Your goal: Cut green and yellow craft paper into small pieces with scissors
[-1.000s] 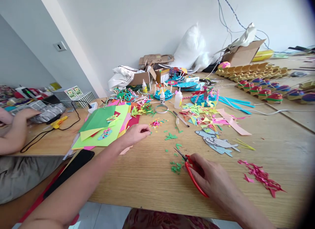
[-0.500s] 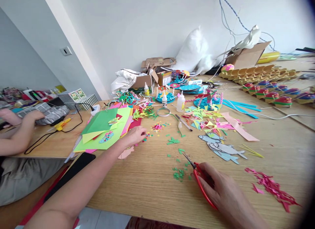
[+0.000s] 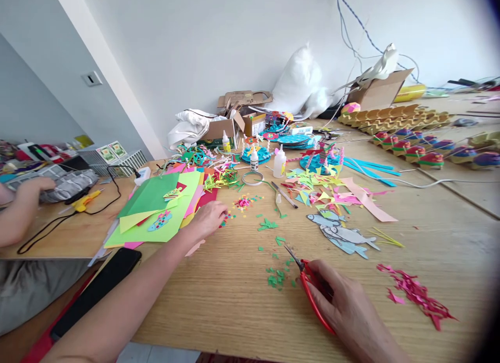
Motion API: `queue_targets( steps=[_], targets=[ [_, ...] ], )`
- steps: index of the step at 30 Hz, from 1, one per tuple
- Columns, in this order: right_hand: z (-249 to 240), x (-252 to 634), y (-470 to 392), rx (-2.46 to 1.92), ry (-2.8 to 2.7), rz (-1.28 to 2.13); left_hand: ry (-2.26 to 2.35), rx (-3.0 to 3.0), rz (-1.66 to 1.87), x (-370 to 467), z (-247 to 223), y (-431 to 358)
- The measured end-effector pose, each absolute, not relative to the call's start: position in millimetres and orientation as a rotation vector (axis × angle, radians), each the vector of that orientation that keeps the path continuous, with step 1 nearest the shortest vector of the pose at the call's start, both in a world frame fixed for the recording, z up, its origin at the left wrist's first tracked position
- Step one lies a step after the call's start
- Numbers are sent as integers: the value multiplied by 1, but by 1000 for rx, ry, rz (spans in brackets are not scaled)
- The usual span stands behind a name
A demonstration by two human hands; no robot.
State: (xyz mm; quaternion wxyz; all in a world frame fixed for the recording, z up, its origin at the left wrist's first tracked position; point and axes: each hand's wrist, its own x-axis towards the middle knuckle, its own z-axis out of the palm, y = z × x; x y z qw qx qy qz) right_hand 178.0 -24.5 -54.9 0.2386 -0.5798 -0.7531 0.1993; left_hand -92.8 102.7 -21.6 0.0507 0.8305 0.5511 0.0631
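My right hand (image 3: 347, 300) is wrapped round red-handled scissors (image 3: 308, 287), whose blades point up and left just over small green paper snippets (image 3: 276, 278). My left hand (image 3: 210, 218) rests low on the table with its fingers curled down, beside a scatter of coloured paper dots (image 3: 242, 202). What its fingertips hold, if anything, is hidden. Part of a pink paper piece (image 3: 195, 248) shows under the left wrist. More green scraps (image 3: 267, 225) lie between the hands. Grey and blue paper fish (image 3: 347, 234) overlap right of the scissors.
Coloured paper sheets (image 3: 146, 196) with a decorated fish (image 3: 160, 221) lie left, near a black phone (image 3: 97, 290). Glue bottles (image 3: 279, 162), a tape ring (image 3: 253, 178) and a pen (image 3: 284, 195) stand or lie beyond. Red shreds (image 3: 420, 295) lie right. Another person's arm (image 3: 23, 209) is at far left.
The whole view has shifted, so most things appear a little further left. Both hands keep nearly the same places on the table, the right one still holding the scissors.
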Motion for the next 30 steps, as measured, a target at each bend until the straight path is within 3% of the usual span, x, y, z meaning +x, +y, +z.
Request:
queue_targets(
  steps=[11,30],
  targets=[
    [-51,173,-27,-1522,-2164,430,1277,2691,211,-28,-32,93],
    [-53,174,-27,-1527,-2138,457,1263,2614,400,-18,-59,107]
  ],
)
